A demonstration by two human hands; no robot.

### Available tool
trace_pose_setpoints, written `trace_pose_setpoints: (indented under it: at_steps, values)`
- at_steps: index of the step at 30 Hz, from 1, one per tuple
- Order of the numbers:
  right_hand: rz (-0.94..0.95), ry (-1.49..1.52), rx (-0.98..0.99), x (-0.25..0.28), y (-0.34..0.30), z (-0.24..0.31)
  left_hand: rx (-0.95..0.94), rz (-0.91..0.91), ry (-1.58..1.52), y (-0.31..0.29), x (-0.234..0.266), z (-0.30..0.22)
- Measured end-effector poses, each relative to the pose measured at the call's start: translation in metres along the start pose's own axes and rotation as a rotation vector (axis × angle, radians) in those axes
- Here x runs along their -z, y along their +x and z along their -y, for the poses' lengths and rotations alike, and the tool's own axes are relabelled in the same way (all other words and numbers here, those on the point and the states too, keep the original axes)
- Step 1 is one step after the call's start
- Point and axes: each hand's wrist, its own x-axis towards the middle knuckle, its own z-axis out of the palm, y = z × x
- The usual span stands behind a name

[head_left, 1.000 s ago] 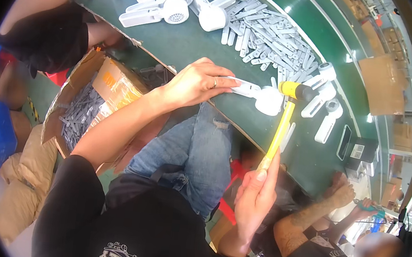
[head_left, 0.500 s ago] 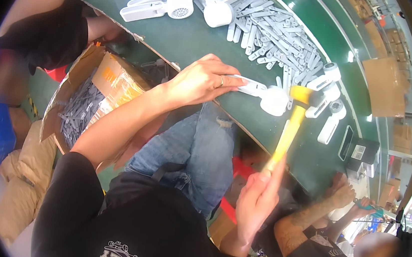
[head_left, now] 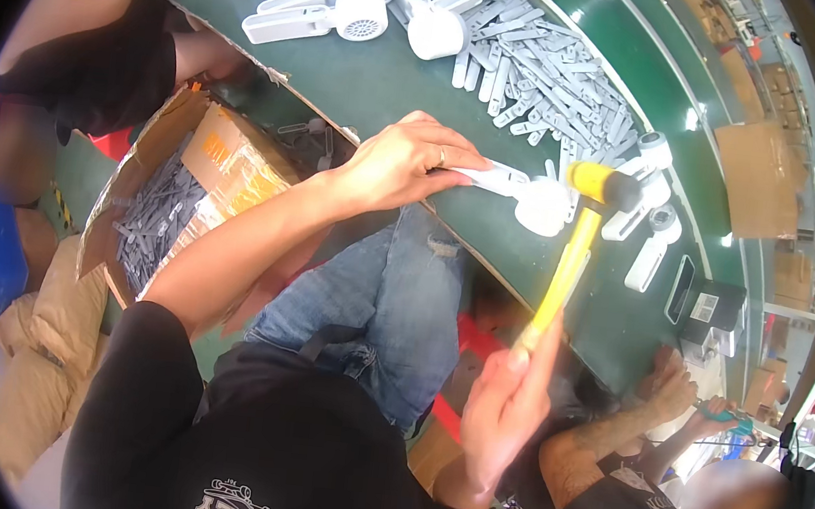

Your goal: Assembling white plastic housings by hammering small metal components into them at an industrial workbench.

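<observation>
My left hand (head_left: 415, 161) grips the handle end of a white handheld fan (head_left: 540, 207), whose round head lies on the green table. A ring sits on one of its fingers. My right hand (head_left: 510, 395) is closed around the yellow handle of a mallet (head_left: 567, 271). The mallet head, yellow at one end and black at the other, is just right of the fan's round head; whether they touch I cannot tell. Several similar white fans (head_left: 657, 243) lie right of the mallet.
A heap of grey handle strips (head_left: 546, 70) covers the table's far middle, with more white fans (head_left: 361, 16) at the far left. An open cardboard box (head_left: 229, 161) of grey parts stands left of my legs. Co-workers sit on both sides; one's forearm (head_left: 613, 425) is at right.
The mallet head has shifted slightly and turned, so its black end shows more clearly. My left hand keeps its hold on the fan, nearly unmoved.
</observation>
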Motion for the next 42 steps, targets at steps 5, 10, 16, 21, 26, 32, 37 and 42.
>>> trace_pose_setpoints:
  at_steps: [5, 10, 16, 21, 26, 32, 37, 42]
  values:
    - [0.17, -0.207, 0.004, -0.021, 0.028, -0.017, 0.431, 0.078, -0.17, 0.014, 0.007, -0.02]
    - [0.076, -0.035, 0.091, -0.017, 0.018, -0.013, 0.442, 0.132, -0.16, 0.015, 0.011, -0.017]
    - [0.068, -0.057, 0.228, -0.02, 0.017, -0.012, 0.413, 0.093, -0.19, 0.016, 0.011, -0.016]
    - [0.126, -0.052, 0.173, -0.014, 0.024, -0.013, 0.452, 0.092, -0.314, 0.011, 0.024, -0.017]
    - [-0.149, 0.318, 0.14, 0.012, 0.037, -0.084, 0.16, -0.167, -0.169, -0.026, 0.054, -0.027]
    - [-0.15, 0.523, -0.145, 0.021, 0.05, -0.075, 0.623, -0.686, 0.105, -0.062, 0.183, 0.004]
    - [-0.117, 0.497, -0.085, 0.034, 0.035, -0.093, 0.799, -0.938, 0.427, -0.017, 0.259, 0.093]
    - [-0.265, 0.659, -0.144, 0.047, 0.009, -0.123, 0.44, -0.921, 0.708, 0.026, 0.277, 0.256]
